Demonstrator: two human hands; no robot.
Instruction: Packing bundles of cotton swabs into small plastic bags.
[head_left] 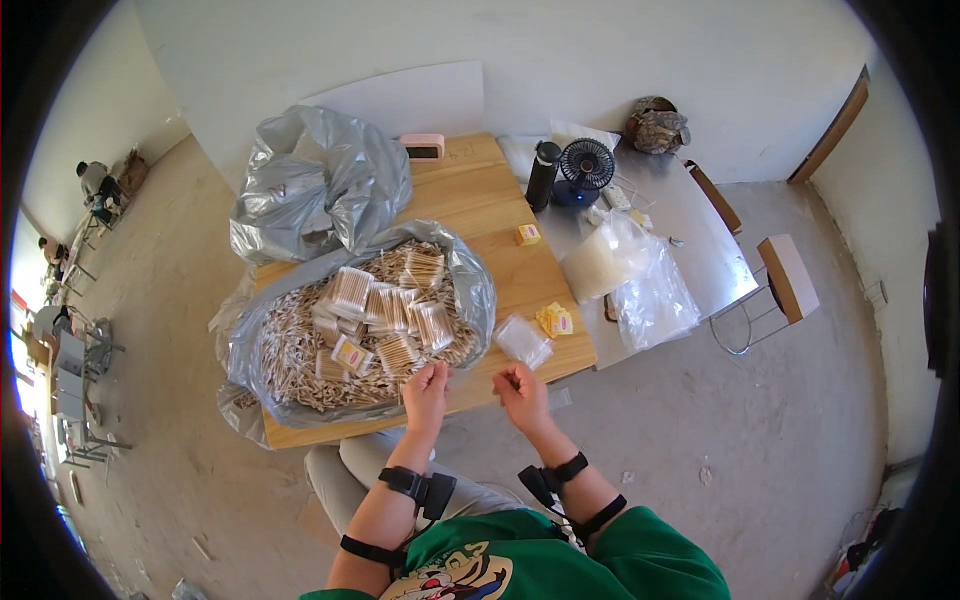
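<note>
Above the near edge of the wooden table, my left hand [427,396] and my right hand [522,397] are both closed, a short gap apart. A thin clear plastic bag [468,389] stretches faintly between their fingertips. Left of them, a grey plastic liner [479,285] surrounds a heap of loose cotton swabs [285,345]. Several bundles of cotton swabs [350,291] lie on top of the heap, with a yellow-and-white card [352,355] among them. Just beyond my right hand is a stack of clear bags [524,342], and behind it a pile of yellow cards [555,319].
A bulging grey bag [320,185] stands at the far left of the table [460,195], beside a pink clock [422,148]. The metal table [725,260] at right bears a black bottle [542,177], a fan [586,170] and plastic film [655,305]. People sit far left.
</note>
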